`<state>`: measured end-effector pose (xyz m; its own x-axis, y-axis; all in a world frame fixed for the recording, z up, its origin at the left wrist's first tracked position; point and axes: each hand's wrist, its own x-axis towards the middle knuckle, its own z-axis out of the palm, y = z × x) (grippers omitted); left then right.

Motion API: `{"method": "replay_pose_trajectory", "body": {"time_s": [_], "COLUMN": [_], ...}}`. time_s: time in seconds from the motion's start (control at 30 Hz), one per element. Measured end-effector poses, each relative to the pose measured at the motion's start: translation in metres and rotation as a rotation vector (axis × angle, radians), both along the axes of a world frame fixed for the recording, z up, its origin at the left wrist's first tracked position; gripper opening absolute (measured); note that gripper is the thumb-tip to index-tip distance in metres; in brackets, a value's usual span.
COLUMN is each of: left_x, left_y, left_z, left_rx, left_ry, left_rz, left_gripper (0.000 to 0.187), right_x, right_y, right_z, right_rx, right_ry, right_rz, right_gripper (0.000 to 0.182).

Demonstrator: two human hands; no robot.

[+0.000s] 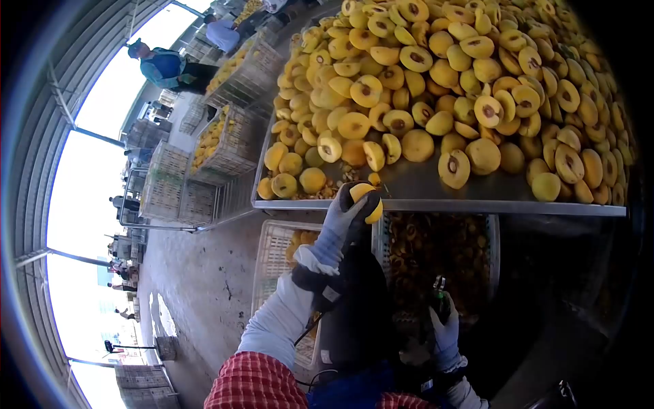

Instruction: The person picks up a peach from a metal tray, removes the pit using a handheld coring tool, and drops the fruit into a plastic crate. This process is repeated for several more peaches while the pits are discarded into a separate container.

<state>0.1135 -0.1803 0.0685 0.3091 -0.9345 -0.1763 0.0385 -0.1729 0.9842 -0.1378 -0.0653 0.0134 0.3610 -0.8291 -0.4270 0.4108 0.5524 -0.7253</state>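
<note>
Left hand (344, 215), gloved, clamped on a yellow fruit (368, 202) at the steel table's edge (443, 205), right hand (444, 330) closed around a small tool (439, 286) below; best kept steady, tool brought up squarely.

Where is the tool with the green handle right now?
In the head view, lower right of centre: the right hand grips the green-handled tool upright, over the crate of pits below the metal table's edge.
</note>
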Motion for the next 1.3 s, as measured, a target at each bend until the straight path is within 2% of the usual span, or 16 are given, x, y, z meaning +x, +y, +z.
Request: {"method": "replay_pose_trajectory", "body": {"time_s": [0.03, 0.07, 0.13, 0.17, 0.2, 0.23, 0.27, 0.37, 0.4, 0.53, 0.6, 0.77, 0.8, 0.97, 1.07, 1.3], "left_x": [-0.045, -0.06, -0.089, -0.099, -0.107, -0.107, -0.099, -0.097, -0.1, -0.113, -0.119, -0.136, -0.138, -0.144, -0.154, -0.155], "left_y": [0.021, 0.038, 0.072, 0.085, 0.101, 0.104, 0.109, 0.112, 0.108, 0.124, 0.131, 0.141, 0.144, 0.15, 0.15, 0.155], "left_z": [0.04, 0.034, 0.023, -0.001, -0.015, -0.02, -0.024, -0.006, 0.006, -0.004, -0.007, 0.0, 0.0, -0.002, 0.001, -0.006], "left_rx": [0.145, 0.223, 0.371, 0.32, 0.238, 0.292, 0.346, 0.311, 0.266, -0.028, -0.062, -0.108, -0.125, -0.215, -0.233, -0.251], "left_ry": [0.178, 0.134, 0.039, 0.275, 0.149, 0.216, 0.28, 0.218, 0.201, -0.056, -0.03, 0.018, -0.011, -0.108, 0.008, -0.173], "left_rz": [0.038, -0.023, -0.16, -0.134, -0.121, -0.151, -0.178, -0.279, -0.312, -0.223, -0.128, 0.034, 0.052, 0.065, 0.144, 0.112], "left_gripper": [0.034, 0.033, 0.032, 0.032, 0.033, 0.034, 0.034, 0.035, 0.034, 0.032, 0.031, 0.029, 0.029, 0.029, 0.03, 0.03], "right_x": [-0.001, -0.003, 0.004, 0.001, -0.003, -0.006, -0.01, -0.022, -0.021, -0.01, -0.013, -0.017, -0.018, -0.014, -0.011, -0.01], "right_y": [-0.002, -0.014, -0.016, -0.015, -0.012, -0.014, -0.013, -0.015, -0.014, 0.002, 0.019, 0.034, 0.034, 0.05, 0.058, 0.064], "right_z": [0.0, 0.031, 0.027, 0.027, 0.028, 0.027, 0.027, 0.037, 0.041, 0.028, 0.032, 0.054, 0.059, 0.031, 0.02, 0.04], "right_rx": [-0.188, -0.248, -0.492, -0.469, -0.446, -0.44, -0.426, 0.141, 0.107, -0.318, -0.561, -0.768, -0.53, -0.633, -0.743, -0.61], "right_ry": [0.235, 0.34, 0.443, 0.463, 0.478, 0.485, 0.463, -0.041, -0.062, 0.303, 0.481, 0.687, 0.569, 0.61, 0.644, 0.36], "right_rz": [0.012, 0.014, -0.081, -0.048, -0.013, 0.019, 0.011, 0.114, 0.125, -0.117, -0.021, 0.067, 0.112, 0.09, 0.024, -0.01], "right_gripper": [0.042, 0.054, 0.06, 0.061, 0.062, 0.063, 0.052, 0.036, 0.025, 0.022, 0.02, 0.017, 0.016, 0.023, 0.029, 0.034]}}
